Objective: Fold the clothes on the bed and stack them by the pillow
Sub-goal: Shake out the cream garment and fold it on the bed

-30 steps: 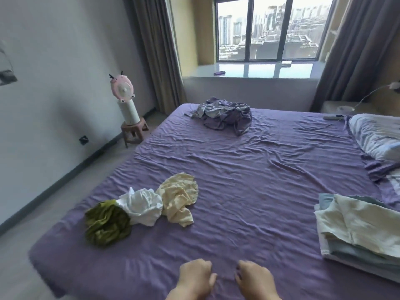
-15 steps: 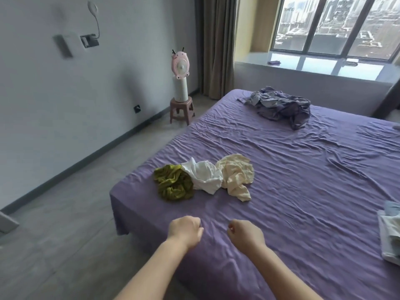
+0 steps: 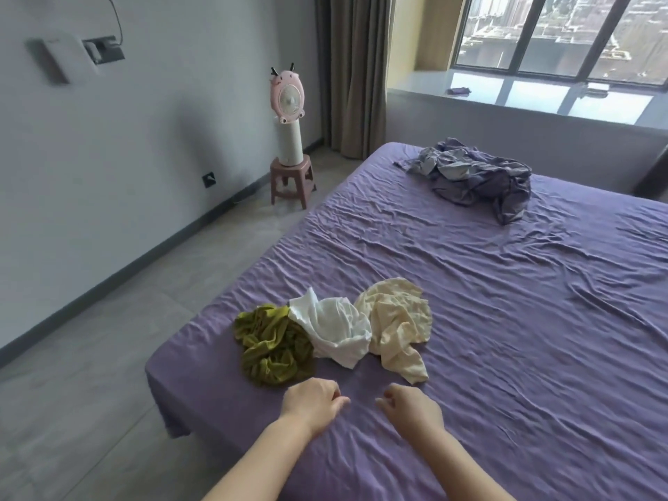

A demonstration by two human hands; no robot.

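Three crumpled garments in a row near the bed (image 3: 506,320) corner, green top (image 3: 273,343), white shirt (image 3: 336,329), cream shirt (image 3: 395,325), one purple heap (image 3: 473,175) far off, left hand (image 3: 311,401) and right hand (image 3: 412,405) just before them, fingers loosely curled, holding nothing

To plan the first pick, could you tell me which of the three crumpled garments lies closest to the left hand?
The olive-green garment, at the left end of the row, lies closest to the left hand. The white garment and the cream garment lie farther right.
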